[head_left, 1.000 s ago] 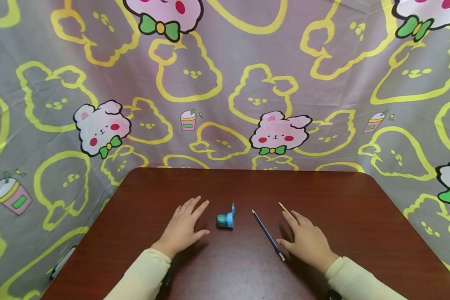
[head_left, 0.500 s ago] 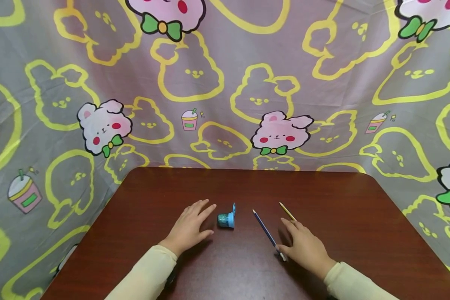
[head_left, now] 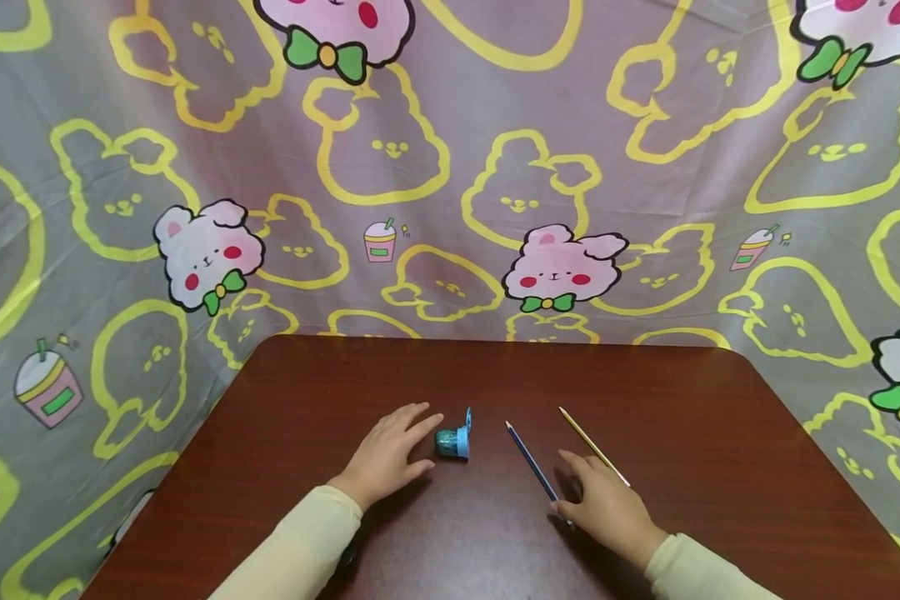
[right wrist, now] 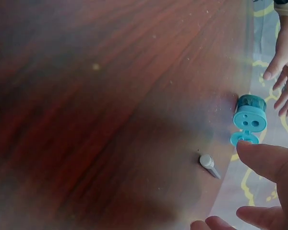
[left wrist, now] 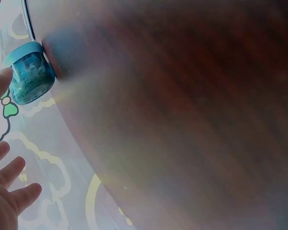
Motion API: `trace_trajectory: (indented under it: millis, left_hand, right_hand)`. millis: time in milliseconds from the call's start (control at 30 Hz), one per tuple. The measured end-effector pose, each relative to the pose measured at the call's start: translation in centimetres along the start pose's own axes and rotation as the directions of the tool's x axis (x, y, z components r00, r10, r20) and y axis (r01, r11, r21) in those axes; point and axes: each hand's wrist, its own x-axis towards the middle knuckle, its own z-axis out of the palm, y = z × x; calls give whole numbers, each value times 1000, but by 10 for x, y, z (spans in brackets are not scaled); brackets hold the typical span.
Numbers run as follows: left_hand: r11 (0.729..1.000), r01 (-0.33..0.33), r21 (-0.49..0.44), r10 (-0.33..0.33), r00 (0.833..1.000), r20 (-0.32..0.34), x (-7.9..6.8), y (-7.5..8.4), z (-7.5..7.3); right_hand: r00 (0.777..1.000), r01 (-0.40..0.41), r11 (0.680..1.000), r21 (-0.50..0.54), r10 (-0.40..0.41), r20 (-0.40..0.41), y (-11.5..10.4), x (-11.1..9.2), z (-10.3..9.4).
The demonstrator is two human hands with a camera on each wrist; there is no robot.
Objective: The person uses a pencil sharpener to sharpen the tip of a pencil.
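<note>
Filling the background with a grey-pink fabric backdrop point(head_left: 450, 175) printed with yellow animal outlines, white rabbit heads with green bows, and pink cups. Seeing in front of it a dark red-brown, wood-grained counter point(head_left: 450, 375) with rounded far corners, glossy toward the near side. Noting a cream left sleeve point(head_left: 292, 546) and a cream right sleeve point(head_left: 701, 571), both entering from the near side.

Recording left hand point(head_left: 386, 454) as spread, fingers apart, thumb held away from them. Recording right hand point(head_left: 611, 500) as spread too, thumb set apart from slightly bent fingers, with a gap between.

Locating a slim dark blue wooden pencil point(head_left: 531, 462) on the counter, sharpened tip pointing away, near end partly covered by the right thumb in the head view. Cannot tell contact there. Locating a slim yellow wooden pencil point(head_left: 595, 447) to its right, tip also pointing away, white end just beyond the right hand.

Observing a blue plastic pencil sharpener point(head_left: 450, 442) with a clear barrel-shaped body, lying on its side just beside the left hand. Cannot confirm touching. Showing its blue lid point(head_left: 468, 418) flipped open, and, in the right wrist view, two round holes point(right wrist: 255, 123) in its cap.
</note>
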Motion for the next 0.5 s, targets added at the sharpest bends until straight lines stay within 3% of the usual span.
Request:
trace_trajectory:
  millis: [500]
  left_hand:
    - [998,-46,-37,48,997,59,15,-7,3]
  right_hand:
    - [1000,-1,999,-32,2,20,-3,-5,2]
